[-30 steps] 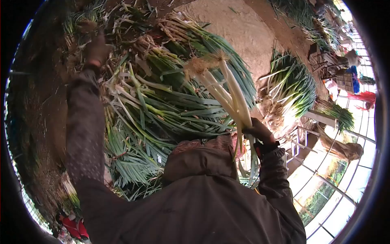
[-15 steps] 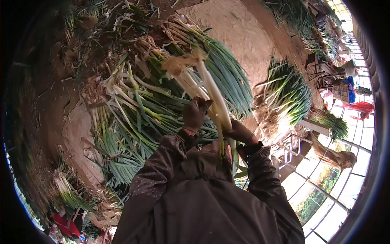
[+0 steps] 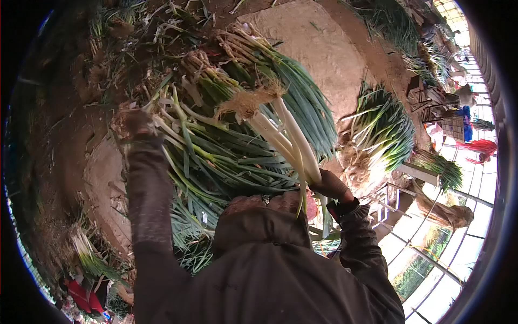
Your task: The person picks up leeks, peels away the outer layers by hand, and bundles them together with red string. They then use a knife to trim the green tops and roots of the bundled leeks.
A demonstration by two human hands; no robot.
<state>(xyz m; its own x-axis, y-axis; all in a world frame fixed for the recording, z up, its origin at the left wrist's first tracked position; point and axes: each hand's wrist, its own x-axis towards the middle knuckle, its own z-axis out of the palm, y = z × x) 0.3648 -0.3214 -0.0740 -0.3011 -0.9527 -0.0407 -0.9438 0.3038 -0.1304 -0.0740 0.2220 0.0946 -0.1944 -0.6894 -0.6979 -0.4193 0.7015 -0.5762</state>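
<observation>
My right hand (image 3: 331, 186), in a dark glove, is wrapped round the lower part of a few thick scallions (image 3: 295, 135). Their white stems tilt up and to the left, ending in shaggy tan roots. My left hand (image 3: 138, 123) is stretched far out to the left, over the root ends of a heap of scallions (image 3: 216, 151). Motion smears it, so its fingers do not show clearly. Just beyond the held stems lies a bundle of scallions (image 3: 302, 89) with long green leaves.
Another scallion pile (image 3: 380, 127) lies on the ground to the right, near a metal frame (image 3: 386, 202). Crates (image 3: 452, 123) and a red plastic item (image 3: 479, 148) are farther right. Loose trimmings litter the ground at upper left. A smaller bunch (image 3: 86, 251) rests at lower left.
My left hand has left the held scallions and swung left to the heap. My right hand has shifted slightly right and down, still holding the scallions.
</observation>
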